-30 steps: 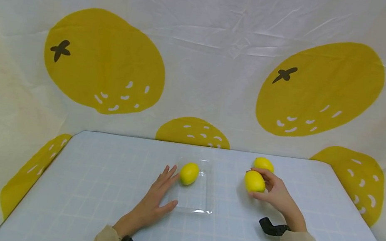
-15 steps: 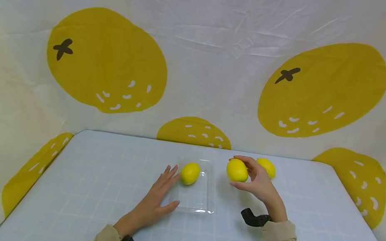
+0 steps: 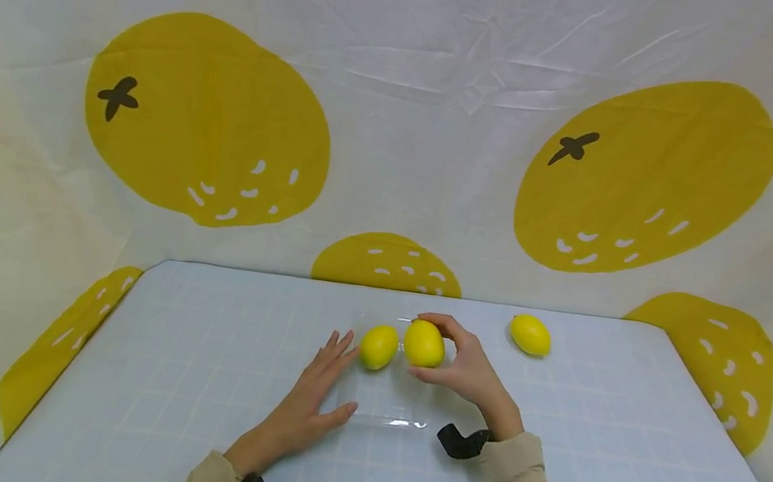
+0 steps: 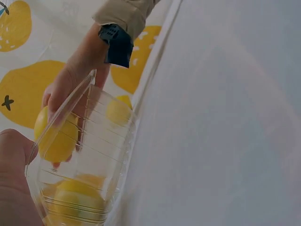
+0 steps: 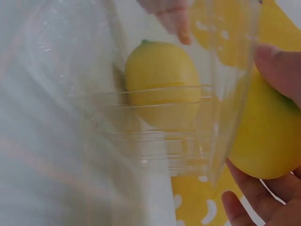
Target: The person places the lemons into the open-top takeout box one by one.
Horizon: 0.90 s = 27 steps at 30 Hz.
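From the head view, the right hand [image 3: 465, 369] grips a lemon [image 3: 424, 343] over a clear tray [image 3: 397, 411] beside a second lemon [image 3: 379, 347], left hand [image 3: 308, 401] flat at the tray's edge; wrist views show both lemons through the clear plastic.

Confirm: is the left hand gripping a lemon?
No. In the head view the left hand lies flat on the table beside the clear tray, while the right hand holds the lemon.
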Motion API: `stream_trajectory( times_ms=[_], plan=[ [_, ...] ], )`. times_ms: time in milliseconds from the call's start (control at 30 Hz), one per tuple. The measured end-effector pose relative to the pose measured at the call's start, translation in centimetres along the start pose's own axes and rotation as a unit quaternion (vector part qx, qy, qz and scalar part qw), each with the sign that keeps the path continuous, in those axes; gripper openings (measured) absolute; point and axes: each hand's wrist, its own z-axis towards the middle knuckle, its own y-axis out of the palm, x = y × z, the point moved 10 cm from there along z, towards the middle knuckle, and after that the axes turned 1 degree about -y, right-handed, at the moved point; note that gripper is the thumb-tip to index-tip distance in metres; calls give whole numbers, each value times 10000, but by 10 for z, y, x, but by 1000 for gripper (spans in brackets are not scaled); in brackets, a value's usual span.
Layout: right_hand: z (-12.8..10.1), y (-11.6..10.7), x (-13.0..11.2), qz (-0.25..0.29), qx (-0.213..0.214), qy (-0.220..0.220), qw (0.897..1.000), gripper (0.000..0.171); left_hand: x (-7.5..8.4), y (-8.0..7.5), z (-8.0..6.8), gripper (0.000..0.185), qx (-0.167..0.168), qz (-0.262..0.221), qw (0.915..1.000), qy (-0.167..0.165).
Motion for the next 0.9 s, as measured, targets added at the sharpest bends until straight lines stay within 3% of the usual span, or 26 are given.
stream_trajectory(
  times_ms=[300, 567, 900],
  plan=[
    [0, 19, 0, -857, -96, 91, 9962, 73, 1, 0, 0, 74, 64, -8, 9999, 146],
    [5, 32, -12, -2121, -282, -243, 9765, 75, 1, 0, -1, 73, 73, -40, 9997, 235],
    [5, 34, -15, -2656, -224, -82, 9638, 75, 0, 0, -1, 73, 49, -73, 9997, 226]
  ],
)
